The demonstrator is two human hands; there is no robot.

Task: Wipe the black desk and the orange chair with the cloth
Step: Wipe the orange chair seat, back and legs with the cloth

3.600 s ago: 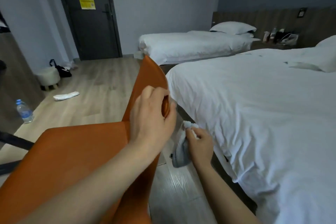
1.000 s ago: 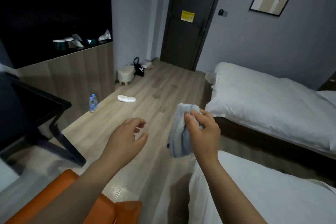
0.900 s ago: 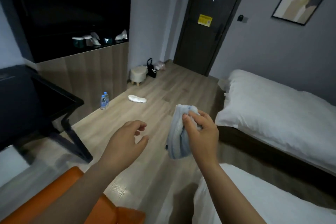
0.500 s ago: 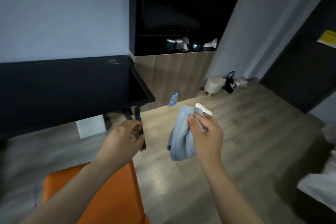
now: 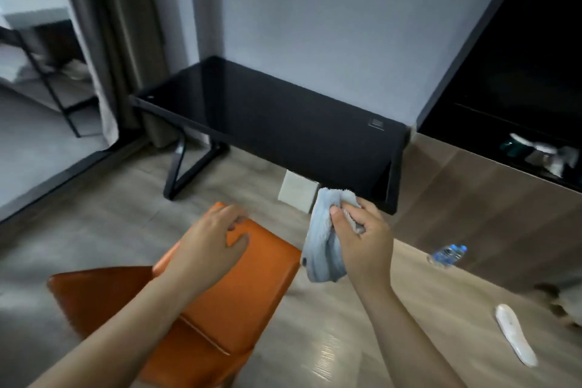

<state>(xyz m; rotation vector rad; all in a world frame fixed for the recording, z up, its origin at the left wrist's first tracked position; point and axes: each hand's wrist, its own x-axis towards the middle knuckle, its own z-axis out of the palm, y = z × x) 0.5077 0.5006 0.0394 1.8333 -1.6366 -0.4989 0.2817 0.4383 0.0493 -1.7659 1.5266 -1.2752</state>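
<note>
Now, your right hand is clenched round a bunched pale blue cloth, thumb across the top and a loose tail hanging below the fist, in the air just short of the near right corner of the black desk; your left hand is slack and holds nothing, fingers lightly bent over the top edge of the back of the orange chair, though you cannot tell whether it actually touches the upholstery. Expect the cloth to be light, soft and floppy, so it should wipe better spread flat under your palm than balled up, and the dangling tail may drag or snag on an edge. The desk top looks glossy and hard, likely to let the cloth glide and to show streaks; nothing stands on it. Its back edge meets the wall and its right end butts against the wood-panelled cabinet, so strokes toward those sides will stop short, while the near edge and the left corner by the curtain are open. The chair stands in front of the desk's near edge, apart from it, with floor between for you to step in. A water bottle and a white slipper lie on the floor to your right, so mind your feet there
</note>
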